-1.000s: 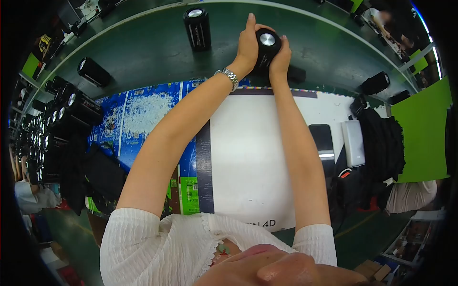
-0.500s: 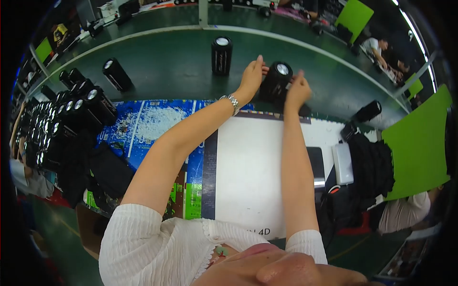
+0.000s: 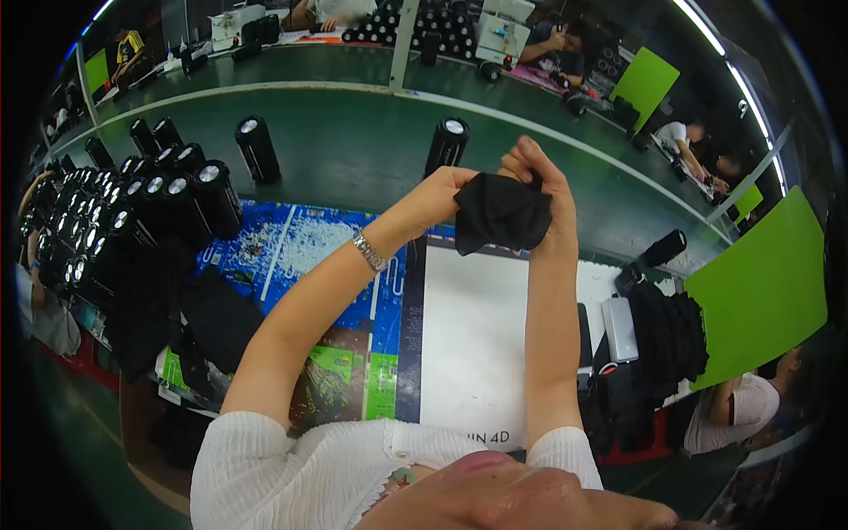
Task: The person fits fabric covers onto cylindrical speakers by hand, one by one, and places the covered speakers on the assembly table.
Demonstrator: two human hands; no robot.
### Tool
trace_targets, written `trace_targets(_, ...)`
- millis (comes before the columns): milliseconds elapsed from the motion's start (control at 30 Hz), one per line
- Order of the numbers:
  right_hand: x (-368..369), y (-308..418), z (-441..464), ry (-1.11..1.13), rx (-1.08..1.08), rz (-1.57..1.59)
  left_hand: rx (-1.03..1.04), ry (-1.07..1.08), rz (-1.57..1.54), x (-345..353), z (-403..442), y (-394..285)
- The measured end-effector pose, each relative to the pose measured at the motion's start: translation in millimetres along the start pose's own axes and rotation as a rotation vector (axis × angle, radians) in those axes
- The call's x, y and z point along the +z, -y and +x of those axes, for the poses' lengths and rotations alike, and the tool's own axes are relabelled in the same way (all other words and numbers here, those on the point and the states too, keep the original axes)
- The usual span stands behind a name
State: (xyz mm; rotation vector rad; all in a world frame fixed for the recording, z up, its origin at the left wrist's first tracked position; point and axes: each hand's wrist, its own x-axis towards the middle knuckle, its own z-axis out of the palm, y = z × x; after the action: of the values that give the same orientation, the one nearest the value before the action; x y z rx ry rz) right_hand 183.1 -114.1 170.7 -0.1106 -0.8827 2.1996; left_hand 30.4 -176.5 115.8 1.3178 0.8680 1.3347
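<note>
Pouch, contents hidden, in grasp of left hand, right hand alongside, grip unclear.

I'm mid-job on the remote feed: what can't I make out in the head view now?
Head view:
- Soft black fabric piece: folds hide any contents.
- Left hand: fingertips hidden by the fabric.
- Upright black cylinder with silver top: base hidden by that hand.
- Crowded glossy black cylinders at left: lettering too small.
- Flat white sheet: near edge covered by the white ribbed top.
</note>
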Motion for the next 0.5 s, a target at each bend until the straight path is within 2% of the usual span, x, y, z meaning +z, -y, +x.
trace_targets(100, -9.7, -1.9, 7.2, -0.140, -0.197, -0.150, 0.116, -0.044, 0.139, -11.6, -0.6, -2.2)
trace_targets(233, -13.0, -4.5, 7.7, -0.239, -0.344, -0.197, 0.055, -0.161, 0.008, -8.0, 0.9, -4.1)
trace_targets(267, -12.7, -4.3, 9.2, -0.257, -0.377, -0.201, 0.112, -0.229, 0.023, -6.9, 6.5, 4.3)
trace_targets(367, -12.5, 0.4, 14.9, -0.528, -0.699, -0.380, 0.055, -0.426, 0.018, -11.0, 6.8, -6.7)
trace_targets(400, -23.4, 8.9, 14.7, -0.468, -0.698, -0.406, 0.109, -0.485, -0.163, -14.4, 4.0, -15.4)
trace_targets(467, -50.7, 31.3, 12.1, -0.349, -0.697, -0.451, 0.131, -0.489, -0.256, -37.5, -3.7, -26.1)
trace_targets(500, -49.7, 32.9, 13.5, -0.277, -0.504, -0.484, 0.147, -0.500, -0.305, -40.1, -5.9, -34.1)
